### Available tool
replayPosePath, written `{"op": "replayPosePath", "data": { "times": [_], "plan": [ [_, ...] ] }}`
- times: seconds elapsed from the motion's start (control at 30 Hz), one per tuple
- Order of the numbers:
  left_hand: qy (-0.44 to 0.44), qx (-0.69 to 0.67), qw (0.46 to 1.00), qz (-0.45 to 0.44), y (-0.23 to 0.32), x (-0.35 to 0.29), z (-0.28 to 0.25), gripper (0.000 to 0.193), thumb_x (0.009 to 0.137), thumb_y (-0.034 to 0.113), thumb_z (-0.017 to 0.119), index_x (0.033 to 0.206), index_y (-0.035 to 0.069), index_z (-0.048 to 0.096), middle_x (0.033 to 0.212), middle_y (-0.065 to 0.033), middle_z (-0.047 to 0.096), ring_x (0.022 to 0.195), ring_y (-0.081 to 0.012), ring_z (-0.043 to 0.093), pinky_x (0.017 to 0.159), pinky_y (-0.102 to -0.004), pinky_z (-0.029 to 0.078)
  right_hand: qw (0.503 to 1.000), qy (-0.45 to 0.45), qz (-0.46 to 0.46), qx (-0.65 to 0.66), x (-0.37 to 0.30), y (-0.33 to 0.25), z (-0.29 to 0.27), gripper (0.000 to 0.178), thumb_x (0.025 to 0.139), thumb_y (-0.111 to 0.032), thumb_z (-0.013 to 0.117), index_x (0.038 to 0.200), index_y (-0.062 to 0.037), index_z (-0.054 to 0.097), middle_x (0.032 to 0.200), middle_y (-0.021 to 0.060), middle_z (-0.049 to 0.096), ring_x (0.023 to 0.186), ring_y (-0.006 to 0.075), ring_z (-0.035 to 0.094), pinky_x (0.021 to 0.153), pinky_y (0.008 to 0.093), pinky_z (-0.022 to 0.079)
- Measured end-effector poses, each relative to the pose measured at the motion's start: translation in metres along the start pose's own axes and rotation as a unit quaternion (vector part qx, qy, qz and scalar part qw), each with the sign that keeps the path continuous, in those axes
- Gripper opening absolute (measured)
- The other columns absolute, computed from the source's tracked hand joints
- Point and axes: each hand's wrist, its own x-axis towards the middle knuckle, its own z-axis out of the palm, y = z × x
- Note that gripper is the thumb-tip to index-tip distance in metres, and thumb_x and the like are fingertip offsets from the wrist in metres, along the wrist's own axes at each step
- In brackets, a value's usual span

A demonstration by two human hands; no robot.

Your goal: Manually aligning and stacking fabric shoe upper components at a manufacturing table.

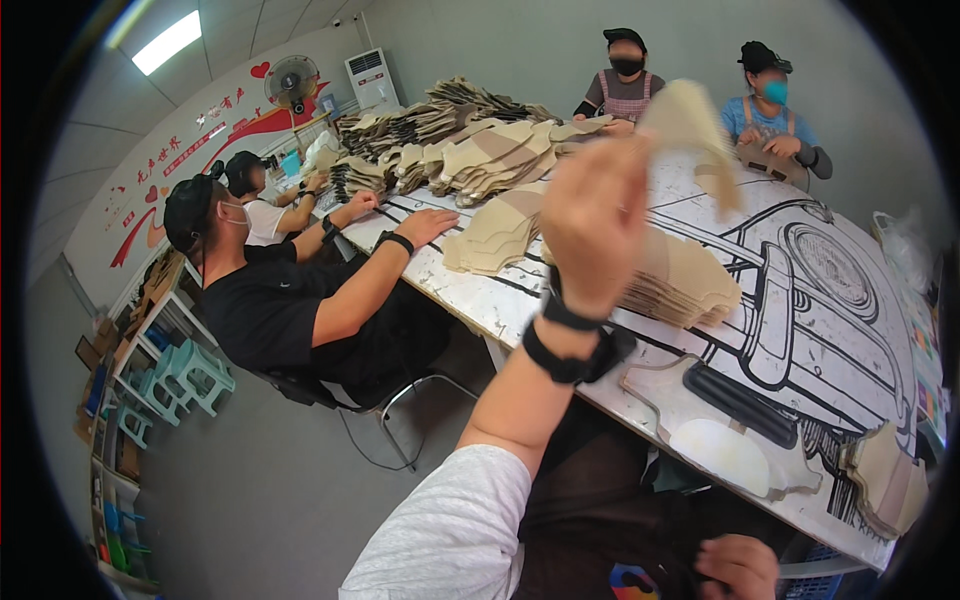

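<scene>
My left hand (598, 225), smeared by motion, is raised over the near table edge. Its fingers are closed on a flat beige cut piece (690, 125), which is also blurred. Under and behind that hand lies a stack of beige cut pieces (680, 285) on the table. My right hand (738, 568) is low by my lap, below the table edge, its fingers curled and nothing visible in them. Nearest to it on the table are a pale shaped plate (725, 455) and a black bar (740, 402).
Large heaps of beige and brown pieces (500, 150) cover the table's far left. A smaller stack (885, 480) sits at the right corner. Two people (280, 270) sit along the left side; two more (770, 120) are across the table. Green stools (190, 375) stand by shelves.
</scene>
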Motion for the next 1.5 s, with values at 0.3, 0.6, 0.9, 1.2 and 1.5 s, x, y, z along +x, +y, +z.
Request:
{"op": "replayPosePath", "data": {
  "times": [0.3, 0.6, 0.9, 1.2, 1.5],
  "plan": [
    [-0.231, -0.390, 0.858, 0.241, 0.147, -0.082, -0.076, 0.025, 0.077, 0.019, 0.057, 0.093, 0.003, 0.064, 0.087, -0.0083, 0.059, 0.084, -0.0228, 0.057, 0.074, -0.0313, 0.046, 0.908, 0.121, 0.129, 0.380, -0.003, 0.024, 0.044, 0.066, 0.084, -0.036, 0.057, 0.135, -0.0043, 0.028, 0.123, 0.0175, 0.048, 0.125, 0.0293, 0.040, 0.102, 0.0441, 0.035],
    [-0.655, -0.602, 0.449, -0.086, 0.141, -0.134, -0.082, 0.057, 0.075, 0.042, 0.069, 0.113, 0.001, 0.057, 0.110, -0.0162, 0.059, 0.101, -0.0310, 0.057, 0.086, -0.0347, 0.045, 0.896, 0.318, 0.148, 0.271, -0.035, 0.035, 0.040, 0.037, 0.095, -0.039, 0.039, 0.097, -0.0049, 0.053, 0.090, 0.0139, 0.062, 0.087, 0.0266, 0.060, 0.076, 0.0380, 0.048],
    [-0.172, -0.759, 0.417, -0.470, 0.195, -0.162, -0.099, 0.055, 0.098, 0.039, 0.030, 0.146, 0.018, 0.015, 0.147, -0.0200, 0.024, 0.119, -0.0413, 0.046, 0.102, -0.0542, 0.034, 0.917, 0.079, 0.205, 0.333, -0.036, 0.059, 0.035, 0.029, 0.092, -0.031, 0.049, 0.095, -0.0023, 0.054, 0.092, 0.0127, 0.062, 0.087, 0.0201, 0.058, 0.073, 0.0295, 0.045],
    [-0.132, -0.683, 0.556, -0.455, 0.151, -0.179, -0.090, 0.025, 0.088, 0.019, 0.059, 0.105, 0.000, 0.057, 0.093, -0.0152, 0.065, 0.082, -0.0280, 0.061, 0.072, -0.0384, 0.048, 0.880, 0.250, 0.083, 0.395, -0.016, 0.078, 0.046, 0.029, 0.083, -0.021, 0.060, 0.107, -0.0037, 0.060, 0.105, 0.0098, 0.060, 0.088, 0.0198, 0.057, 0.075, 0.0275, 0.046],
    [-0.265, -0.486, 0.746, -0.370, 0.136, -0.185, -0.086, 0.023, 0.087, 0.015, 0.060, 0.105, -0.001, 0.059, 0.097, -0.0146, 0.064, 0.086, -0.0268, 0.061, 0.074, -0.0354, 0.049, 0.832, 0.253, 0.420, 0.261, -0.015, 0.063, 0.017, 0.022, 0.083, -0.004, 0.065, 0.103, 0.0020, 0.059, 0.085, 0.0059, 0.066, 0.073, 0.0096, 0.062, 0.063, 0.0258, 0.052]
  ]
}}
